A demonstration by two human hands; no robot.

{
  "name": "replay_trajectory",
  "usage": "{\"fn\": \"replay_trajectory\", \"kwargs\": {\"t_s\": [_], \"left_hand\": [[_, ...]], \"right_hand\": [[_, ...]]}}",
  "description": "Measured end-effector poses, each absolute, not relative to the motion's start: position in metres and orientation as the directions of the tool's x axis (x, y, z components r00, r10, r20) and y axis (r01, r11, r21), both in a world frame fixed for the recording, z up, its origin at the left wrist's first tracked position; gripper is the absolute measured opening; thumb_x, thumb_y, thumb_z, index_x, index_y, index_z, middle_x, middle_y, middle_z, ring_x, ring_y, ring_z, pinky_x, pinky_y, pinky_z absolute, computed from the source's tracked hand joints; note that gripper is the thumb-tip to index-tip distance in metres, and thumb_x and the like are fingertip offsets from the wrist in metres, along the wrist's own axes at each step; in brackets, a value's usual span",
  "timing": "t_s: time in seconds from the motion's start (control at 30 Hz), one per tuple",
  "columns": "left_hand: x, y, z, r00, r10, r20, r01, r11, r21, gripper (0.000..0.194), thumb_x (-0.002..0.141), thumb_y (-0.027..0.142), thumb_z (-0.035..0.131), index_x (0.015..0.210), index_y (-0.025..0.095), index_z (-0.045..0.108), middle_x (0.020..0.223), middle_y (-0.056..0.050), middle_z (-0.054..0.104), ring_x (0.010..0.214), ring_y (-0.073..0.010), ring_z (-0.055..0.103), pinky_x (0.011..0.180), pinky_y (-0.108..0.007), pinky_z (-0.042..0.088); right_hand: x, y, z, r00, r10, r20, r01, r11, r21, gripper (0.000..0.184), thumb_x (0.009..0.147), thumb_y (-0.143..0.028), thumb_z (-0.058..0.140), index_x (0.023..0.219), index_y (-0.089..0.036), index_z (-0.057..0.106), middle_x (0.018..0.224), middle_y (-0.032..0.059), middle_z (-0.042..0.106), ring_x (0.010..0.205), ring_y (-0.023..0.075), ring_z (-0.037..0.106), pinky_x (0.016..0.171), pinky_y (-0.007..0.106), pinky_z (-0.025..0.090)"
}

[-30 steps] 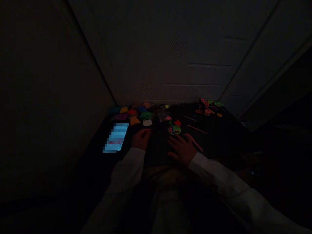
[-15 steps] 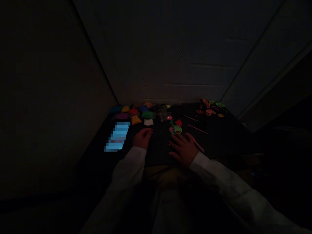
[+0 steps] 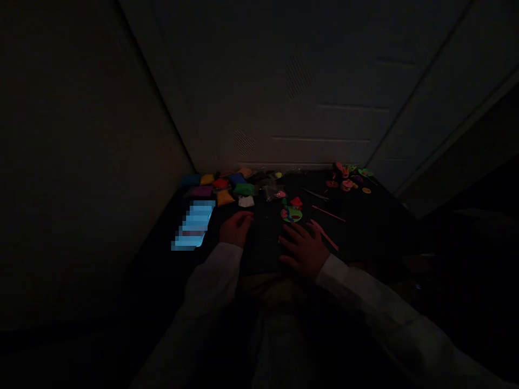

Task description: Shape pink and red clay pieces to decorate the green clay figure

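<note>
Hands and objects have hardly moved since the earlier frame; only the view has shifted slightly. The round, flat green piece with red and blue details (image 3: 292, 214) lies on the black tabletop (image 3: 377, 232), just beyond the right hand (image 3: 305, 249). That hand is palm down and open, its fingers spread towards the piece; whether a fingertip touches it is unclear. The flat pink strip (image 3: 328, 240) lies just beside the outer fingers. The left hand (image 3: 235, 229) rests apart, fingers curled and thumb side up; I cannot tell whether its pinch is closed or holds anything. Both forearms, in loose white sleeves (image 3: 217, 270), reach in from below, fading into darkness. Farther out, the glowing blue rectangular screen (image 3: 193, 226) is pixelated, and the small pink and green shapes (image 3: 346, 178) at the far right are too dim to make out.
</note>
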State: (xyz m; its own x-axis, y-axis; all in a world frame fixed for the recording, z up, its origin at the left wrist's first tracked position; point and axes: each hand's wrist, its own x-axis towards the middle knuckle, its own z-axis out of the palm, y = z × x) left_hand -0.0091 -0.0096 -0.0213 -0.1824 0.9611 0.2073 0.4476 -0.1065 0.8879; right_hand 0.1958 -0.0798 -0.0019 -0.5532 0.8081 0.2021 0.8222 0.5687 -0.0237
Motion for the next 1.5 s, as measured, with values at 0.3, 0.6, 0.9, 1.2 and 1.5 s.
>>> {"fn": "replay_trajectory", "kwargs": {"t_s": [0.3,0.6,0.9,1.2,1.5], "left_hand": [[-0.009,-0.009,-0.023,-0.182,0.960,0.215,0.445,-0.115,0.888,0.025,0.069,0.033,0.048,0.082,0.017,0.062,0.077,-0.004,0.066,0.072,-0.0158,0.059,0.068,-0.027,0.045],[-0.009,-0.011,-0.022,-0.184,0.957,0.223,0.439,-0.123,0.890,0.025,0.069,0.033,0.048,0.083,0.018,0.061,0.077,-0.003,0.065,0.072,-0.0156,0.059,0.068,-0.026,0.045],[-0.009,-0.010,-0.023,-0.172,0.960,0.219,0.435,-0.125,0.891,0.024,0.069,0.034,0.049,0.083,0.019,0.062,0.078,-0.002,0.065,0.074,-0.0157,0.059,0.069,-0.027,0.045],[-0.010,-0.010,-0.026,-0.164,0.960,0.228,0.423,-0.141,0.895,0.025,0.070,0.035,0.048,0.084,0.019,0.062,0.079,-0.003,0.066,0.075,-0.0159,0.059,0.069,-0.027,0.045],[-0.008,-0.010,-0.023,-0.179,0.960,0.217,0.413,-0.127,0.902,0.023,0.070,0.033,0.048,0.083,0.019,0.061,0.077,-0.002,0.066,0.074,-0.0153,0.059,0.069,-0.026,0.045]], "right_hand": [[0.184,-0.079,0.002,-0.569,0.795,0.210,0.808,0.588,-0.040,0.047,0.082,-0.054,0.028,0.119,-0.029,0.043,0.134,0.0058,0.029,0.123,0.0242,0.020,0.095,0.049,0.010],[0.182,-0.084,0.001,-0.620,0.757,0.208,0.769,0.639,-0.034,0.044,0.082,-0.052,0.030,0.117,-0.031,0.045,0.134,0.0032,0.030,0.123,0.0230,0.021,0.096,0.048,0.009],[0.188,-0.084,-0.001,-0.598,0.777,0.196,0.791,0.612,-0.012,0.044,0.083,-0.050,0.030,0.119,-0.028,0.044,0.133,0.0045,0.032,0.122,0.0239,0.023,0.096,0.048,0.010],[0.178,-0.076,-0.004,-0.588,0.769,0.252,0.786,0.617,-0.047,0.040,0.083,-0.047,0.033,0.114,-0.026,0.048,0.129,0.0039,0.038,0.120,0.0229,0.026,0.096,0.047,0.011],[0.179,-0.066,-0.011,-0.558,0.763,0.328,0.760,0.628,-0.168,0.019,0.082,-0.033,0.044,0.089,-0.026,0.060,0.110,0.0000,0.054,0.108,0.0167,0.041,0.094,0.041,0.016]]}}
